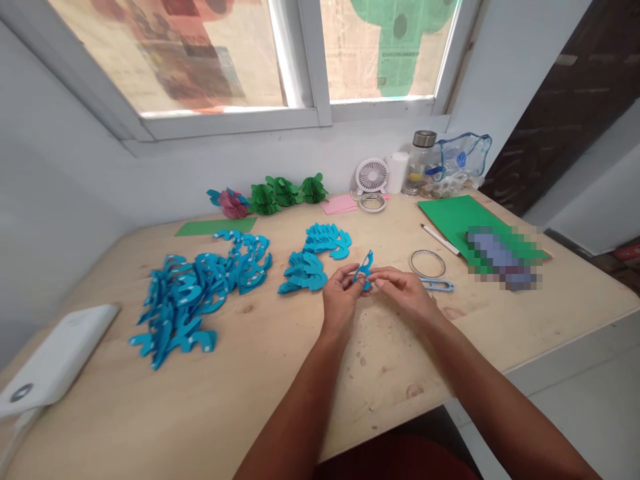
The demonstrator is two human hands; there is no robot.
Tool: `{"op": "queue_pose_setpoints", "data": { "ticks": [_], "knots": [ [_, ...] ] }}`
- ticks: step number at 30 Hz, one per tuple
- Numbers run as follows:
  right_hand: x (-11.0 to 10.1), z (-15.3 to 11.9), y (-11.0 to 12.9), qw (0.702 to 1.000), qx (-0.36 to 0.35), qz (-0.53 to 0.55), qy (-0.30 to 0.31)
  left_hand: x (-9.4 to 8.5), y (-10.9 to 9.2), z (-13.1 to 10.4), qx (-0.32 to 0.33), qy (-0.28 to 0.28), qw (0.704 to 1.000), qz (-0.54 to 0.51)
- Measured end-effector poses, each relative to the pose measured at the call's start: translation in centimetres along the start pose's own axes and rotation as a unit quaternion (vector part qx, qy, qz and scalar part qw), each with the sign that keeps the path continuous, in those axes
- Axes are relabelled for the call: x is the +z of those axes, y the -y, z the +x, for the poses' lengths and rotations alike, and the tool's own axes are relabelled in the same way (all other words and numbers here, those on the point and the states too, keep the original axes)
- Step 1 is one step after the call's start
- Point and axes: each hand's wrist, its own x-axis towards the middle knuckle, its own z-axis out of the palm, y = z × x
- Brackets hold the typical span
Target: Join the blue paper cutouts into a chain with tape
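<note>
A small blue paper cutout (367,261) with curved edges stands up between the fingers of my left hand (345,287), which grips it near the table's middle. The fingertips of my right hand (400,287) are pinched together at the cutout's right edge; anything tiny between them is hidden. Just left of my hands lie two fanned stacks of similar blue cutouts, the nearer stack (303,272) and the farther stack (327,239). Farther left spreads a big heap of blue cutouts (200,287) with small white patches on them.
Right of my hands lie a tape roll (427,264), a light-blue-handled tool (437,285), a white pen (440,240) and green sheets (480,223) under a blurred item. A small fan (372,175), bottle (419,163) and green paper flowers (285,192) line the wall. A white device (63,353) sits left.
</note>
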Motion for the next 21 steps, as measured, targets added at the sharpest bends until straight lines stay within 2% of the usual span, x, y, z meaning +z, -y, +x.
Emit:
{"op": "queue_pose_setpoints", "data": {
  "ticks": [5,14,21],
  "knots": [
    [-0.1,0.1,0.0,1.000,0.013,-0.010,-0.023,0.1,0.0,-0.1,-0.036,0.018,0.999,-0.015],
    [-0.3,0.1,-0.3,0.998,0.023,0.024,-0.045,-0.9,-0.3,0.1,-0.130,0.112,0.985,-0.001],
    [-0.3,0.1,-0.3,0.999,0.035,0.016,-0.037,-0.7,-0.1,0.1,-0.113,0.118,0.987,0.013]
  ]
}}
